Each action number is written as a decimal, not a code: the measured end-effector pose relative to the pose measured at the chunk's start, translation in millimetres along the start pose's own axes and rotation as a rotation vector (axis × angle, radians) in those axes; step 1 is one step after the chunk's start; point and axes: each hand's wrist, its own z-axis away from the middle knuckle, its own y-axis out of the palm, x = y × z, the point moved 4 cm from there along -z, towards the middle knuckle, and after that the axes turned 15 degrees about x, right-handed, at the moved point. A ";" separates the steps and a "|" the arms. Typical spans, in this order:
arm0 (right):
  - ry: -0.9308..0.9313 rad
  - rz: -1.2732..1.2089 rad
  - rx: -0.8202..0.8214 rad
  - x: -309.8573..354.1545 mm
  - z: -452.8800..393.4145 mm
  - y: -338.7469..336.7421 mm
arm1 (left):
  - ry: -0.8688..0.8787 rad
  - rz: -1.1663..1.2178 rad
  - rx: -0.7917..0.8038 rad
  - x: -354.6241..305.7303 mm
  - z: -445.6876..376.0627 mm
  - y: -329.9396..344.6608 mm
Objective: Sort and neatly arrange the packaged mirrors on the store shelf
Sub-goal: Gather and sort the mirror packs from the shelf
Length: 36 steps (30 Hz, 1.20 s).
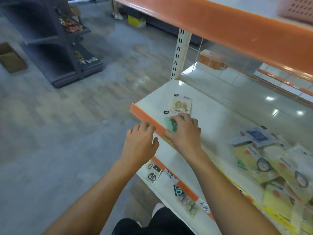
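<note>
Store aisle, grey tiled floor; cream shelf w/ orange edge strip, glossy, ceiling lights reflected. Dark rack across aisle.

Green mirror pack lies flat near shelf's front left corner, long axis approx. front-to-back, header card toward rear. Beige pack just behind it, same heading.

Right hand fingers curled, gripping green pack; covers most of it. Left hand fingers relaxed, tips resting on edge strip.

Pile of yellow packs at right, blurred, cut off by frame.
</note>
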 end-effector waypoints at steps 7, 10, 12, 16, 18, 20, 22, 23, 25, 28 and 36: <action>-0.072 -0.066 0.015 16.8 -54.2 -5.9 | -0.083 -0.049 -0.036 18.5 -29.8 -13.1; -0.095 -0.068 0.017 22.7 -77.5 -10.9 | -0.097 -0.057 -0.031 21.6 -43.6 -18.8; -0.099 -0.065 0.018 25.0 -89.6 -12.5 | -0.106 -0.051 -0.017 23.5 -50.0 -20.1; -0.102 -0.047 0.011 25.2 -104.6 -11.5 | -0.127 -0.014 -0.022 26.6 -60.7 -21.2; -0.089 -0.036 0.026 25.4 -110.4 -9.8 | -0.117 -0.012 -0.023 28.2 -65.4 -21.5; -0.072 -0.023 0.044 25.8 -116.1 -6.7 | -0.105 0.000 -0.018 30.8 -71.0 -22.0; -0.060 -0.020 0.040 27.3 -122.4 -4.6 | -0.090 0.030 -0.022 35.0 -77.4 -23.0; -0.052 -0.022 0.039 28.6 -125.5 -3.6 | -0.081 0.036 -0.018 38.0 -80.9 -23.3; -0.031 -0.012 0.051 32.3 -131.0 0.3 | -0.062 0.035 0.000 45.5 -87.3 -23.7; 0.005 -0.006 0.068 35.6 -134.1 11.4 | -0.033 0.037 0.023 57.2 -96.1 -24.8; 0.046 -0.082 0.012 36.6 -131.3 20.8 | 0.081 0.029 0.076 73.6 -125.1 -32.8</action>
